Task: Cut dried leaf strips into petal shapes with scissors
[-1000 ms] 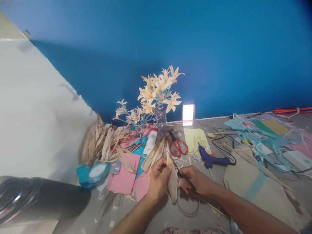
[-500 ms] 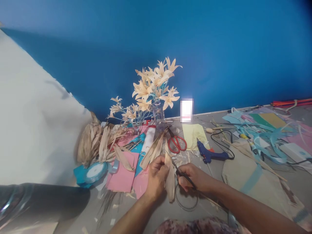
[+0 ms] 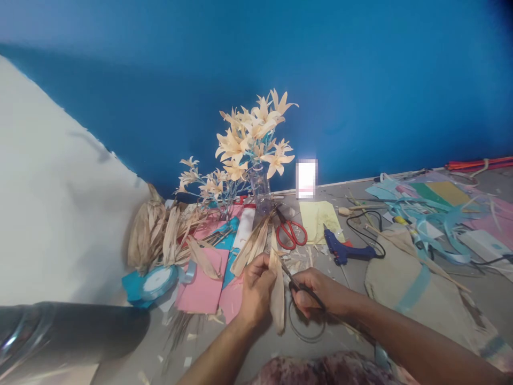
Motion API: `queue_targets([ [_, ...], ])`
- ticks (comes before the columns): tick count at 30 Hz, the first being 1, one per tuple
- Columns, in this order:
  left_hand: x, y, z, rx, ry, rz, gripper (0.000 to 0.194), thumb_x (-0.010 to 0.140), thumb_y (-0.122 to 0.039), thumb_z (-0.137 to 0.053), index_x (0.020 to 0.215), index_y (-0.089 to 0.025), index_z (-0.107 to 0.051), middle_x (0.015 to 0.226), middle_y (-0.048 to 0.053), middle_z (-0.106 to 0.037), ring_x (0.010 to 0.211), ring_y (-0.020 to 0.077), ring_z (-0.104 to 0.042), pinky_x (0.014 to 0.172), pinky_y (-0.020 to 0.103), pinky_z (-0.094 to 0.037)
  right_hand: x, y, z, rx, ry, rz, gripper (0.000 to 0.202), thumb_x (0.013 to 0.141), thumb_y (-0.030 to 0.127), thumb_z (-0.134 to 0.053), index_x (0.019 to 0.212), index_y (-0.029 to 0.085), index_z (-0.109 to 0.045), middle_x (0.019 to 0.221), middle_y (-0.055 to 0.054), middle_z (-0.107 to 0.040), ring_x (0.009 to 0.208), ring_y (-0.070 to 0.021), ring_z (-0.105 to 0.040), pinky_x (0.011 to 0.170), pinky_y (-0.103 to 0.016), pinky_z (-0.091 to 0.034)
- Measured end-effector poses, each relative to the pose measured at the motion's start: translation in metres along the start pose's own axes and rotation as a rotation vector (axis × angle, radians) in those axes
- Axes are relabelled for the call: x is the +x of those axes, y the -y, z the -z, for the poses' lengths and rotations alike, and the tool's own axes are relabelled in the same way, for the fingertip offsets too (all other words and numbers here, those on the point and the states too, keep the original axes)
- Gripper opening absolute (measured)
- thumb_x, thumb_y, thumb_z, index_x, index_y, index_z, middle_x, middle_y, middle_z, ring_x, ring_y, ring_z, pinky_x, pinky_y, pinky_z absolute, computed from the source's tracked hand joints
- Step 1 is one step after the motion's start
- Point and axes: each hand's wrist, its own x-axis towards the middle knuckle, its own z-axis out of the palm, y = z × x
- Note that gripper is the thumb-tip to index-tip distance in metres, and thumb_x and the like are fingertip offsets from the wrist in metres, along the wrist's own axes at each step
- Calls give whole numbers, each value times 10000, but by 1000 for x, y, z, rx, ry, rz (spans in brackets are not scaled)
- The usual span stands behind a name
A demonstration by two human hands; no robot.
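My left hand (image 3: 258,286) is closed on a dry husk strip (image 3: 277,299), pinched near its top, with the strip hanging down beside the fingers. My right hand (image 3: 315,294) is closed round dark-handled scissors (image 3: 306,291). Their blades point up and left and reach the husk's upper right edge. Other husk strips (image 3: 254,243) lie just beyond my left hand, and red-handled scissors (image 3: 292,235) rest past both hands. A blue glue gun (image 3: 348,251) lies to the right of my right hand.
Pale flowers stand in a clear bottle (image 3: 261,190) by the blue wall (image 3: 360,96). On the left are a husk bundle (image 3: 146,238), pink sheets (image 3: 202,289) and a ribbon roll (image 3: 158,283). Yellow paper (image 3: 318,219) and blue ribbons (image 3: 441,240) lie to the right.
The scissors' blades and handles have shifted slightly, with the blades now showing more plainly beside the husk. Both hands keep their hold, and the view has moved a little.
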Motion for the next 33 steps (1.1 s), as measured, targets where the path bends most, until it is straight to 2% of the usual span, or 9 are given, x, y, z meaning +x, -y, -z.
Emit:
queue_targets([
  [3, 1, 1, 2, 13, -3, -1, 155, 661, -250, -633, 583, -185, -516, 515, -56, -424, 477, 86, -309, 491, 222, -258, 2, -7, -2, 6, -48, -74, 618, 706, 748, -662, 537, 186, -471, 449, 30, -489, 409, -72, -372, 420, -204, -250],
  [7, 2, 1, 5, 28, -5, -32, 145, 649, -244, -642, 588, -183, -525, 523, -56, -427, 478, 81, -297, 487, 217, -245, 5, -13, -3, 60, -102, -63, 616, 714, 729, -679, 516, 181, -478, 423, 41, -457, 401, -68, -358, 423, -204, -272],
  [11, 0, -6, -2, 73, -30, 7, 162, 666, -256, -657, 589, -189, -532, 488, -63, -408, 447, 80, -300, 467, 217, -237, 9, -6, 0, 196, -260, 43, 589, 650, 727, -741, 693, 165, -572, 594, 19, -554, 510, -94, -443, 488, -215, -360],
  [13, -2, -9, -8, 105, -17, 14, 170, 681, -259, -681, 592, -183, -557, 489, -56, -431, 452, 82, -336, 474, 217, -266, 10, -3, 1, 253, -344, 105, 593, 571, 662, -829, 776, 161, -585, 690, 11, -576, 600, -110, -483, 558, -223, -403],
  [15, -3, -10, -13, 121, 16, 30, 194, 702, -274, -706, 594, -172, -581, 502, -44, -461, 467, 81, -365, 487, 214, -288, 9, -3, 2, 294, -380, 111, 571, 554, 584, -868, 805, 164, -574, 707, 19, -564, 629, -116, -488, 586, -227, -415],
  [19, -2, -2, -18, -7, 22, 159, 248, 736, -333, -738, 637, -162, -588, 533, -42, -482, 473, 68, -374, 469, 196, -278, 6, -7, 2, 309, -395, 75, 426, 633, 460, -824, 786, 173, -548, 691, 26, -548, 619, -117, -475, 569, -226, -397],
  [23, 3, 3, -21, -209, 40, 271, 236, 711, -306, -769, 704, -158, -586, 609, -30, -557, 492, 64, -435, 460, 179, -307, 5, -5, 2, 286, -408, 46, 342, 637, 398, -776, 723, 182, -525, 624, 56, -474, 563, -94, -397, 525, -212, -340],
  [29, 10, 0, -30, -315, -42, 237, 313, 656, -334, -821, 660, -156, -564, 599, -15, -593, 521, 88, -513, 498, 193, -393, 4, 0, 8, 275, -449, 25, 327, 606, 384, -779, 694, 174, -545, 603, 57, -463, 549, -89, -362, 503, -210, -302],
  [33, 13, 0, -23, -207, 26, 137, 389, 788, -513, -695, 699, -138, -635, 588, 12, -589, 502, 97, -483, 476, 210, -363, 5, -4, 9, 332, -492, 41, 308, 603, 375, -773, 693, 173, -559, 592, 60, -456, 544, -90, -352, 496, -214, -292],
])
